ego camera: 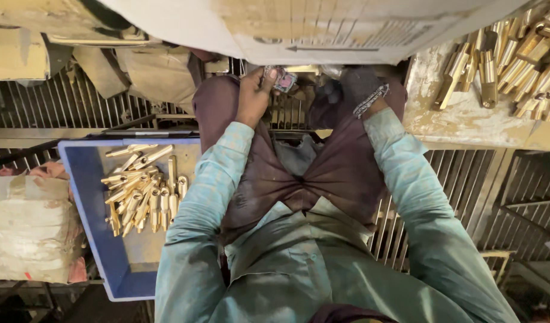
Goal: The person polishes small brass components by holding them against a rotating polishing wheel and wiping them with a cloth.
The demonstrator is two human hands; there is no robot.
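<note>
I look straight down at my lap and both forearms in pale green sleeves. My left hand point(255, 91) is raised near the edge of a grey machine housing point(323, 27) and pinches a small dark and pink object point(284, 79). My right hand point(357, 87) wears a dark glove with a woven cuff and sits just under the housing edge; what it holds is hidden. To my left a blue crate point(95, 197) contains several brass pieces point(144, 185) lying in a loose heap.
A dirty bench top point(460, 113) at the upper right carries a pile of brass parts point(520, 57). Metal grating point(59, 107) covers the floor on both sides. A pale sack point(29, 233) lies at the left beside the crate.
</note>
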